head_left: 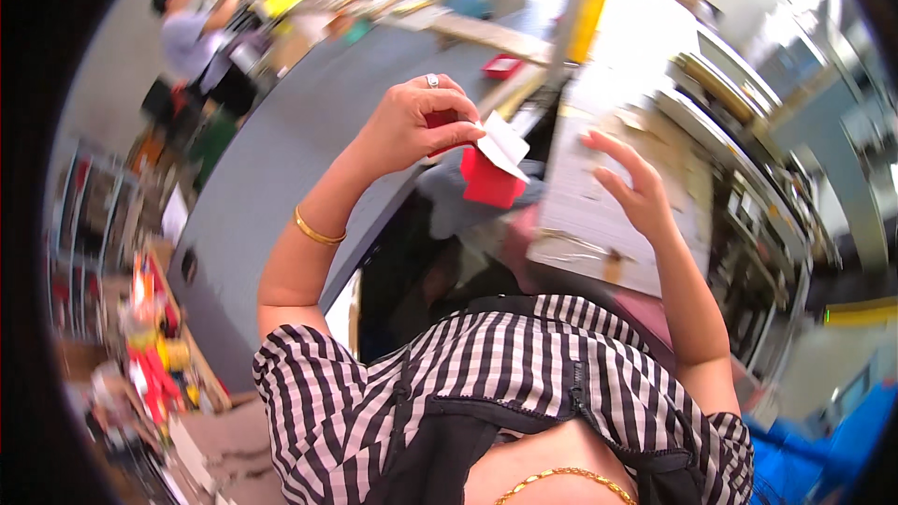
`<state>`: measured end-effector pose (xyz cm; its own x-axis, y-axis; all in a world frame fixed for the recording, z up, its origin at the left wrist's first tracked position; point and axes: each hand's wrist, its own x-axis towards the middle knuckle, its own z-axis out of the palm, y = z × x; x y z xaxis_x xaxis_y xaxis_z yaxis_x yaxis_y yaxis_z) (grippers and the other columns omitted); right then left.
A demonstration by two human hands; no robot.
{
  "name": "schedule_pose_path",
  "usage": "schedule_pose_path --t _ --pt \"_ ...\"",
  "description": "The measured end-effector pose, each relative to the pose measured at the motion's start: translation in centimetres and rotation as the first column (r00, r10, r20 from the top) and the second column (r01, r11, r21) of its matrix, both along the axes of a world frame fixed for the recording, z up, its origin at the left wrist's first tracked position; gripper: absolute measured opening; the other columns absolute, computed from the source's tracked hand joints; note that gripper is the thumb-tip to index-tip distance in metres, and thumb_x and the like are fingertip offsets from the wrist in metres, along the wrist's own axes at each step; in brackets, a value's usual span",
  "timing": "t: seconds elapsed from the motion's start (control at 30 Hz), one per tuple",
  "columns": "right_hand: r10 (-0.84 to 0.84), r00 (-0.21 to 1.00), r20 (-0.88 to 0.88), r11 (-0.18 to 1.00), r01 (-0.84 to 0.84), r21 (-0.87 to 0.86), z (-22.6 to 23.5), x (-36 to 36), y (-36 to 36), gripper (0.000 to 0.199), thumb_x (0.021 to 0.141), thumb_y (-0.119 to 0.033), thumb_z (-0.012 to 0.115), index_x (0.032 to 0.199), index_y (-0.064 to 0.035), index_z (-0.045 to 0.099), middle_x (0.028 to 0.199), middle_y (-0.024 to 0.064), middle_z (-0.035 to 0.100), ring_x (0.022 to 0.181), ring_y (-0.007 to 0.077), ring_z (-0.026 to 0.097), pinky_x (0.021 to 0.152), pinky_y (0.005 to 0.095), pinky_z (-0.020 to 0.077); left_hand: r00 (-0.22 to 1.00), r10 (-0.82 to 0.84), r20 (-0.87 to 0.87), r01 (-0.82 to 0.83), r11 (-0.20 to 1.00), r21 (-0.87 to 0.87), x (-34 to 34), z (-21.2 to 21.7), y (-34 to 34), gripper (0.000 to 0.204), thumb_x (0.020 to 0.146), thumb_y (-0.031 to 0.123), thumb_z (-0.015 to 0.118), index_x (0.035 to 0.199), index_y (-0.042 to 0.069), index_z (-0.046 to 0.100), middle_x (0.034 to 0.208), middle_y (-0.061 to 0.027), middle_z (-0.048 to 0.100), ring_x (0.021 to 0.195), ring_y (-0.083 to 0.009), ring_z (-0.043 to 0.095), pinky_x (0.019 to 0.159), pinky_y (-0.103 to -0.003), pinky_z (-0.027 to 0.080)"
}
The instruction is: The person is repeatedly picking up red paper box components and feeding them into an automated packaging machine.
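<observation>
My left hand [419, 123] is closed, its thumb and fingers pinching a red and white folded piece [492, 181] that looks like paper or thin card. A white flap stands out beside the fingertips, and a red part hangs below it. More red shows under the curled fingers, but the hand hides how the parts join. The piece is held up near the edge of the grey table [281, 168]. To the right, my right hand [634, 189] is open and holds nothing, fingers apart, over a pale, worn board [599, 234]. It does not touch the red and white piece.
A yellow post [595, 5] rises between the grey table and the board. A small red tray [502, 65] lies by wooden strips at the far side. Another person [195, 42] stands at the far left. Cluttered boxes [159, 346] line the left; rails [730, 112] the right.
</observation>
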<state>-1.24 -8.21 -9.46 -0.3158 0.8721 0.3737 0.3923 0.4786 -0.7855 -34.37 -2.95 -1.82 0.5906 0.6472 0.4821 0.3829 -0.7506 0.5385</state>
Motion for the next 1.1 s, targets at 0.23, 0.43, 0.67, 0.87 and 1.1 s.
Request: schedule_pose_path --t 0.23,0.43,0.67,0.87,1.1 --pt "-0.043 0.919 -0.391 0.959 -0.071 -0.273 -0.2 11.2 -5.4 0.078 0.084 -0.036 0.074 0.147 -0.0111 0.037 0.142 0.0138 0.045 0.130 0.0247 0.043 0.110 0.0378 0.0324 0.862 -0.506 0.004 0.505 0.860 -0.076 20.6 4.7 0.4 0.020 0.073 0.009 0.081 0.088 0.002 0.071 0.090 -0.0101 0.067 0.088 -0.0203 0.064 0.077 -0.031 0.051" --pt "-0.378 0.926 -0.017 0.920 0.374 -0.117 2.9 22.2 -10.2 0.084 0.072 -0.039 0.082 0.141 -0.0088 0.044 0.135 0.0152 0.049 0.127 0.0292 0.041 0.109 0.0399 0.0331 0.744 -0.608 -0.279 0.570 0.794 -0.212 33.2 6.1 1.1 0.028 0.066 0.021 0.087 0.089 0.012 0.074 0.120 -0.0092 0.057 0.111 -0.0248 0.048 0.095 -0.039 0.039" --pt "-0.547 0.837 -0.013 0.836 0.547 0.047 4.4 33.4 -5.1 0.092 0.070 -0.030 0.085 0.146 -0.0103 0.037 0.124 0.0151 0.051 0.127 0.0262 0.042 0.109 0.0379 0.0367 0.769 -0.607 -0.201 0.597 0.794 -0.117 45.4 0.8 8.9 0.061 0.066 0.024 0.087 0.120 0.013 0.061 0.127 -0.0113 0.054 0.121 -0.0258 0.047 0.104 -0.040 0.037" --pt "-0.564 0.814 -0.138 0.826 0.551 -0.122 6.9 45.9 3.6 0.097 0.074 -0.044 0.080 0.147 -0.0040 0.031 0.131 0.0184 0.052 0.120 0.0275 0.053 0.101 0.0365 0.0456 0.874 -0.485 0.028 0.484 0.863 -0.144 57.1 3.1 17.4 0.088 0.067 0.036 0.087 0.138 0.012 0.043 0.117 -0.0106 0.063 0.110 -0.0258 0.055 0.101 -0.040 0.042" --pt "-0.599 0.762 0.246 0.798 0.543 0.260 9.7 48.2 5.4 0.086 0.084 -0.046 0.070 0.150 -0.0115 0.027 0.137 0.0167 0.049 0.127 0.0272 0.048 0.103 0.0401 0.0429 0.849 -0.522 0.080 0.522 0.853 0.022 59.0 4.4 18.9 0.104 0.065 0.041 0.088 0.147 0.010 0.032 0.128 -0.0206 0.057 0.126 -0.0299 0.050 0.109 -0.044 0.035"
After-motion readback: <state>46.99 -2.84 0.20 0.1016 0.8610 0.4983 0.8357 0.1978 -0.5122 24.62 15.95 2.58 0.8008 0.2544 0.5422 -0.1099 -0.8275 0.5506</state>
